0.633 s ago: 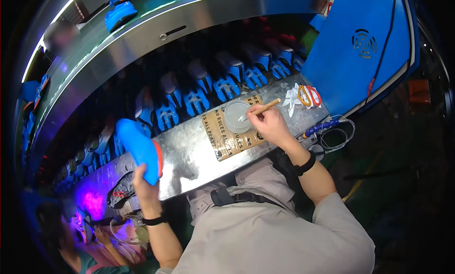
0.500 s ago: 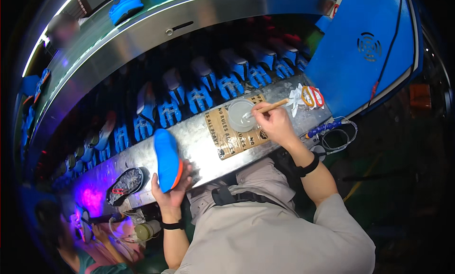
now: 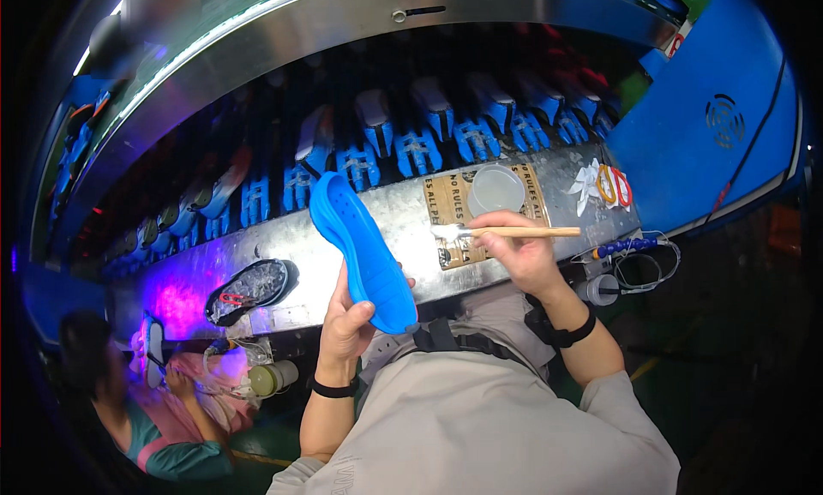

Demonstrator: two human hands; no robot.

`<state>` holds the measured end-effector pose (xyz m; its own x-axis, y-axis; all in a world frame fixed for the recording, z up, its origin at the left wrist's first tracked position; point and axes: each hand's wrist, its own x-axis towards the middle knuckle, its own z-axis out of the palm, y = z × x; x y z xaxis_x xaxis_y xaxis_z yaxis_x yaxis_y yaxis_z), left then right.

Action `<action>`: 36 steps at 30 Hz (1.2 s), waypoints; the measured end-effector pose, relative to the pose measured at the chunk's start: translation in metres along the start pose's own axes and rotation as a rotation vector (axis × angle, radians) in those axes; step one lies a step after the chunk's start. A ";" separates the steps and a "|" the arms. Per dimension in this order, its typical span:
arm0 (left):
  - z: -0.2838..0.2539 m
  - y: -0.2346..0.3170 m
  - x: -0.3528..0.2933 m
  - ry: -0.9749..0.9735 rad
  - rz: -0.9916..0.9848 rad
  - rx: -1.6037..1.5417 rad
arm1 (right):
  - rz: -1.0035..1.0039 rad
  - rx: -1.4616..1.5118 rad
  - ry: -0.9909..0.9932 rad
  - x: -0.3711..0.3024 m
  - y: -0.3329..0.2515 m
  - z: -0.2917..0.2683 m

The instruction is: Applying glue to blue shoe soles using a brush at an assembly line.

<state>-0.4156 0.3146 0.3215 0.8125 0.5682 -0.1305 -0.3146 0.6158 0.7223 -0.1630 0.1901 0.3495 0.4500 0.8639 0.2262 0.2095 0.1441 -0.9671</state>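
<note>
My left hand (image 3: 347, 328) grips a blue shoe sole (image 3: 364, 251) by its near end. The sole is tilted, its hollow inner face turned up, with small holes toward the far end. In my right hand (image 3: 533, 262) is a brush (image 3: 540, 232), its wooden handle pinched between thumb and fingers. White, wet-looking bristles point left toward the sole, apart from it. Just beyond the brush, a translucent round tub (image 3: 497, 191) stands on a piece of printed brown cardboard (image 3: 444, 195). Left of the sole, a dark shoe upper (image 3: 249, 291) lies on the metal bench.
Rows of blue clamp-like fixtures (image 3: 417, 152) line the bench's far side. Toward the right lie crumpled white paper (image 3: 585, 183) and orange and red loops (image 3: 613, 185), near a blue machine panel (image 3: 686, 152). A blue segmented hose (image 3: 626, 246) is closer. A co-worker (image 3: 163, 418) sits at lower left.
The brush has come out of the tub and swung left, its handle now nearly level. My left hand has turned the sole so its inner face shows, nearer the brush. The view has shifted.
</note>
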 end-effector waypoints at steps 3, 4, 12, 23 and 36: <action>0.014 0.003 -0.002 0.010 -0.032 0.029 | -0.089 -0.007 -0.059 0.007 -0.004 0.018; 0.016 0.004 -0.002 -0.007 -0.049 0.028 | -0.093 0.001 -0.065 0.009 -0.005 0.022; 0.029 0.007 -0.006 -0.044 -0.095 0.073 | -0.185 -0.143 -0.094 0.025 -0.004 0.032; 0.026 0.016 -0.002 -0.033 -0.049 0.089 | -0.228 -0.198 -0.134 0.004 -0.018 0.034; 0.023 0.031 0.001 -0.031 0.051 0.159 | -0.269 -0.131 -0.239 -0.011 -0.033 0.031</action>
<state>-0.4133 0.3210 0.3594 0.8129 0.5780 -0.0723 -0.2757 0.4910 0.8264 -0.2022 0.1905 0.3757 0.1519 0.8942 0.4212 0.4086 0.3312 -0.8505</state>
